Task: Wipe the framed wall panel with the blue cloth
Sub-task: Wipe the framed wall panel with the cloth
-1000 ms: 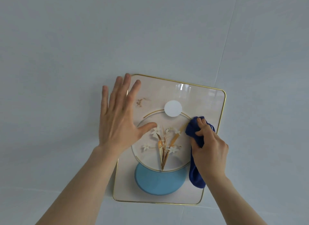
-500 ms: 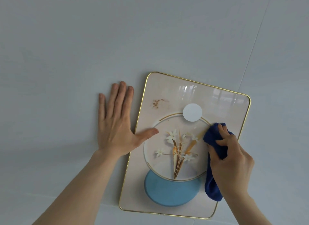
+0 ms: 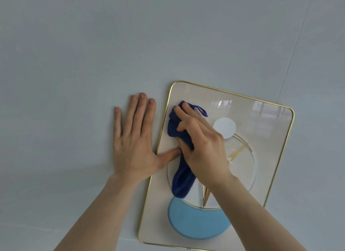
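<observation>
- right hand [image 3: 201, 150] swept the bunched blue cloth [image 3: 182, 151] from the panel's [image 3: 270, 148] right side to upper left, fist tight on it
- left hand [image 3: 134, 144] flat, fingers spread on the wall [image 3: 74, 64]
- I'd say right half's done

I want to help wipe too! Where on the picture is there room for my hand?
The panel's right side is bare, between the white circle and the gold frame. The upper left is crowded: the right hand presses the blue cloth there, and the left hand's thumb crosses the left frame edge.
</observation>
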### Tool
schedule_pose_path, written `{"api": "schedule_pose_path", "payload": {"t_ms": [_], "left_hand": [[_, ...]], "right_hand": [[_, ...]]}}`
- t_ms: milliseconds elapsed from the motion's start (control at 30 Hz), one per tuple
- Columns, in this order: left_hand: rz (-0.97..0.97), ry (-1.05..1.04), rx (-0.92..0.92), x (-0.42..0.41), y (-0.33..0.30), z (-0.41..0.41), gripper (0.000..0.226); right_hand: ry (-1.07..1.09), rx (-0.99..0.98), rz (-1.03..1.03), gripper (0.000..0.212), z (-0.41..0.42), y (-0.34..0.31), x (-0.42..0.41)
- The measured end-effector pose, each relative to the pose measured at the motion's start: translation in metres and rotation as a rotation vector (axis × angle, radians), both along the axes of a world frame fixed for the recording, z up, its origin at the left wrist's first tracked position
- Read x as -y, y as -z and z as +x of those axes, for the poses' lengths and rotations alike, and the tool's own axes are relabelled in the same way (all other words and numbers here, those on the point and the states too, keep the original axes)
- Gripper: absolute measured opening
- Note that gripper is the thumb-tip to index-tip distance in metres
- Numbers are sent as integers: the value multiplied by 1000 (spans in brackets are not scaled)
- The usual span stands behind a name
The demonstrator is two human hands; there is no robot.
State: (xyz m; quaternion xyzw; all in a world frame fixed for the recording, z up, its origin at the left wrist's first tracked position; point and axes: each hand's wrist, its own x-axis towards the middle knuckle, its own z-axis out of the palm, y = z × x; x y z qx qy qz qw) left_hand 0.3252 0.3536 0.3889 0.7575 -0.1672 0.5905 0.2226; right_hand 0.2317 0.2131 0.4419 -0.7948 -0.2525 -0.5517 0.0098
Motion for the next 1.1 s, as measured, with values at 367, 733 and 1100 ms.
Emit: {"api": "schedule_pose_path", "payload": {"t_ms": [367, 733, 1100], "left_hand": [[16, -5, -20, 0, -1, -1, 129], [18, -17, -6, 0, 0, 0, 126], [1, -22, -13, 0, 0, -1, 127]], "right_hand": [[69, -6, -42, 23, -20, -23, 37], [28, -64, -48, 26, -17, -12, 27], [0, -48, -27, 20, -11, -8, 19]]}}
